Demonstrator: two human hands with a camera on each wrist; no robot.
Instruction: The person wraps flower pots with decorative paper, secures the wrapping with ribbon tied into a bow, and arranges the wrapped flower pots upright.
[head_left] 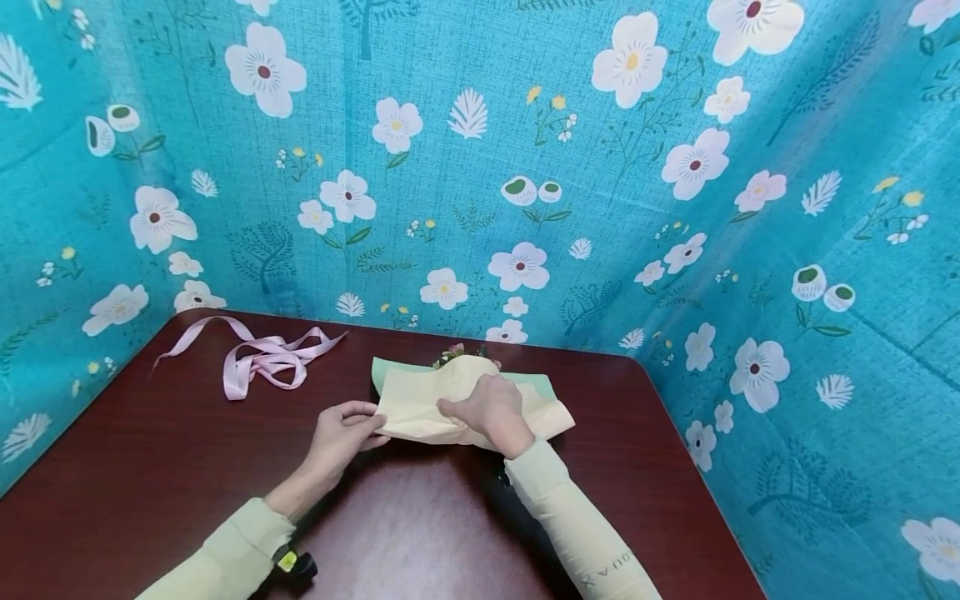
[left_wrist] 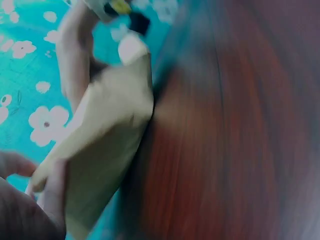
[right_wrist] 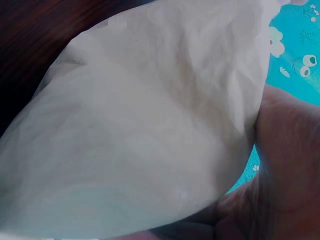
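Cream wrapping paper [head_left: 408, 402] lies over mint-green paper [head_left: 538, 384] near the table's far edge. Small pink flowers with greenery [head_left: 452, 353] peek out behind it. My left hand [head_left: 339, 440] pinches the cream sheet's left edge between thumb and fingers; the left wrist view shows the same pinch on the paper [left_wrist: 107, 150], somewhat blurred. With my right hand [head_left: 491, 410] I grip the gathered paper near its middle. In the right wrist view the bulging paper [right_wrist: 135, 115] hides much of that hand [right_wrist: 287, 160]. Whatever lies inside the wrap is hidden.
A loose pink ribbon [head_left: 273, 358] lies in loops at the table's back left. The dark red-brown table [head_left: 187, 467] meets a blue flowered cloth [head_left: 450, 208] at its back and sides.
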